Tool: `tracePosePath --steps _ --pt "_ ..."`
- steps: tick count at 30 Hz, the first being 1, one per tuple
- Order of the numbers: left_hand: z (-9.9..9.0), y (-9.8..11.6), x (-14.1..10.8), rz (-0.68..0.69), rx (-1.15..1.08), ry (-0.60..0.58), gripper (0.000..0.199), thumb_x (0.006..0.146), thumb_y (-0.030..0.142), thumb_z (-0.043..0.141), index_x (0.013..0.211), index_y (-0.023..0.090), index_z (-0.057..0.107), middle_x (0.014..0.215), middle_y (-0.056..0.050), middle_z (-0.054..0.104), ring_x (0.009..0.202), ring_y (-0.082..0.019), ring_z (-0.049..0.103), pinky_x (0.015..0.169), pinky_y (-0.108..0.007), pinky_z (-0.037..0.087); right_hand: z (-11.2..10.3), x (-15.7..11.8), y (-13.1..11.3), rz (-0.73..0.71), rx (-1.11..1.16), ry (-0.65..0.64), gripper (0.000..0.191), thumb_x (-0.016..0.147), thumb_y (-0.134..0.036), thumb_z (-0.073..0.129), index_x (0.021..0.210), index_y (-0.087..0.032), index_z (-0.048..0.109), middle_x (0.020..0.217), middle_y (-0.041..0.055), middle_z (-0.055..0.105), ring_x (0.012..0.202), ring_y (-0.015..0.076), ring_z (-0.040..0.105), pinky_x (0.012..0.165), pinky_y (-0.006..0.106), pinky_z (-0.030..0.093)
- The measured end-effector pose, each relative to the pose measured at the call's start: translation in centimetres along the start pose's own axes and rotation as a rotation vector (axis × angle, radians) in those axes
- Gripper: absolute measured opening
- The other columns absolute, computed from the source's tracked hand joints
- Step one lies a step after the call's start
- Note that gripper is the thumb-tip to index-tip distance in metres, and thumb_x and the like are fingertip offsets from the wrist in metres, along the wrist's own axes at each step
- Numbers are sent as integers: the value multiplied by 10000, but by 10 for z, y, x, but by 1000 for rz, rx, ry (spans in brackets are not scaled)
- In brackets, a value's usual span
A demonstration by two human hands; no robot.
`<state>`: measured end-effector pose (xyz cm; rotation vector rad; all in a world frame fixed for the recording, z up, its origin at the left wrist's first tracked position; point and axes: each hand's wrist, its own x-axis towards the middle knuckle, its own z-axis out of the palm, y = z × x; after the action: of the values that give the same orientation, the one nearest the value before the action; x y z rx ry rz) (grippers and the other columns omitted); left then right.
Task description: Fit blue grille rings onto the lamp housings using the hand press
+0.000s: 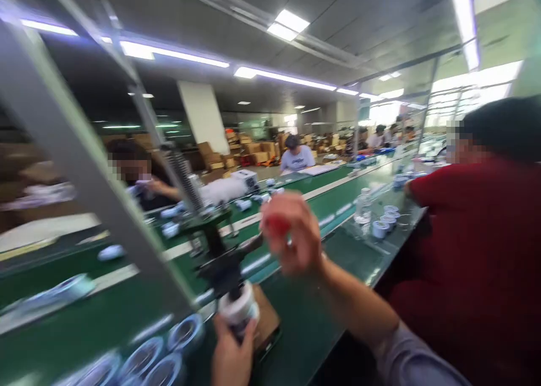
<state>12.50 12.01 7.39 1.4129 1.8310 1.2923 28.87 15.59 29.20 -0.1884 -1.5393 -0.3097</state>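
Note:
My left hand (232, 355) has its thumb and fingers around a white cylindrical part (239, 307), which stands upright under the ram of a hand press (222, 267). A brown block (265, 315) lies beneath and beside that part on the press base. Higher and to the right, my right hand (296, 239) is closed on the red knob (278, 226) of the press lever (252, 243). Motion blur softens the right hand, and its fingers hide part of the knob. Several round, light-blue rimmed parts (186, 332) sit left of my left hand.
A green conveyor (329, 197) runs past the bench, carrying pale parts. A grey metal post (105, 166) slants up at left. White cups (380, 228) and a clear bottle (362, 205) stand right, near a co-worker in a red shirt (469, 262). Other people sit across the line.

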Motion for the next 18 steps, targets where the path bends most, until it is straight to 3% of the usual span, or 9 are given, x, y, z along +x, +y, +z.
tracePosePath --steps 1,3,5,7,9,10,13,15,18 --pt "-3 3 -10 78 -51 -34 693 845 496 499 1384 59 491 1096 -232 761 1007 -401 746 897 -571 577 13 21 17 75 62 -43 237 945 -129 485 1128 -220 604 1096 50 702 1098 177 670 986 357 578" --pt "-10 0 -31 108 -24 6 591 850 416 533 1361 121 569 1343 -196 685 1267 -333 647 1085 -486 499 41 39 45 262 197 -110 362 910 -129 482 1253 -184 582 1288 101 635 1193 208 628 1033 401 555" --pt "-25 -12 -50 130 18 46 488 858 336 566 1306 165 656 1409 -148 658 1339 -288 597 1139 -427 461 64 21 54 368 273 -124 438 885 -144 502 1313 -213 570 1323 99 611 1283 236 579 1051 427 535" --pt "-51 -28 -68 182 68 102 393 916 302 533 1246 181 709 1334 -139 711 1268 -271 655 1087 -404 515 72 -26 42 467 313 -67 525 906 -182 528 1420 -284 492 1370 90 576 1292 253 587 1069 471 509" --pt "-92 -45 -82 187 198 229 372 969 318 481 1223 178 715 1191 -135 776 1130 -263 729 987 -387 579 68 -91 17 596 300 58 599 916 -224 576 1481 -339 413 1390 122 556 1272 258 598 1089 476 479" --pt "-117 -54 -86 154 284 318 374 980 334 466 1213 172 711 1133 -132 791 1078 -264 746 953 -384 593 64 -124 5 660 274 57 672 884 -256 630 1501 -328 377 1392 145 551 1291 282 583 1090 500 469" --pt "-203 -75 -82 -1 509 524 403 1001 353 402 1139 137 713 1174 -177 754 1128 -313 705 1006 -457 552 62 -204 -22 1000 211 -277 926 782 -429 726 1559 -224 265 1419 194 532 1253 326 601 1040 517 496" --pt "-256 -84 -66 -100 597 568 383 1021 307 389 1156 115 692 1228 -198 712 1197 -326 655 1074 -512 490 70 -229 -29 1167 131 -418 1014 723 -518 753 1553 -161 293 1359 207 584 1148 329 649 991 487 520" --pt "-309 -94 -33 -222 691 446 280 1006 317 578 1220 149 646 1287 -129 667 1202 -287 636 1044 -532 506 83 -228 -33 1247 70 -353 1072 684 -562 758 1559 -138 307 1324 206 620 1115 353 663 978 503 514"
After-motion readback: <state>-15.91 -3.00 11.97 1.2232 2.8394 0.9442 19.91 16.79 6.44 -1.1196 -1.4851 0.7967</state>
